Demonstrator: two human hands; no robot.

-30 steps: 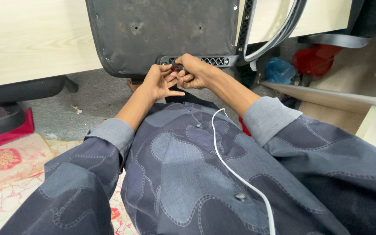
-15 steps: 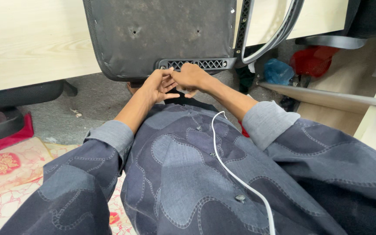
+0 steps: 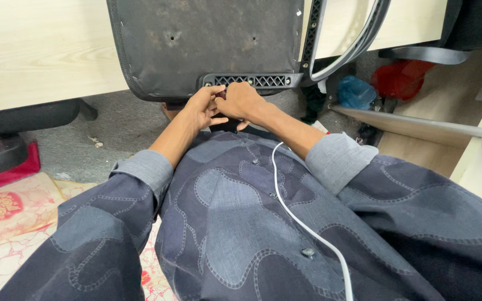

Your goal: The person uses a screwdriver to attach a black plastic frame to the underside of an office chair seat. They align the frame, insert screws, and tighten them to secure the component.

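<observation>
Both hands bunched together right under the black slotted bracket point(image 3: 250, 81) along the bottom edge of the upturned chair seat point(image 3: 207, 44). Left hand point(image 3: 205, 107) curled, fingertips pinching at something small and dark by the bracket's left end, too tiny to make out. Right hand point(image 3: 243, 102) knuckles up, fingers tucked under, can't tell what's gripped. White cable point(image 3: 302, 223) trailing down the patterned blue shirt point(image 3: 235, 234). Floral mat point(image 3: 6, 223) off to the left.

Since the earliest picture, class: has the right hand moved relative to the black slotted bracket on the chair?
No clear move. The right hand stays just below the slotted bracket, touching the left hand; only the camera view shifted.
</observation>
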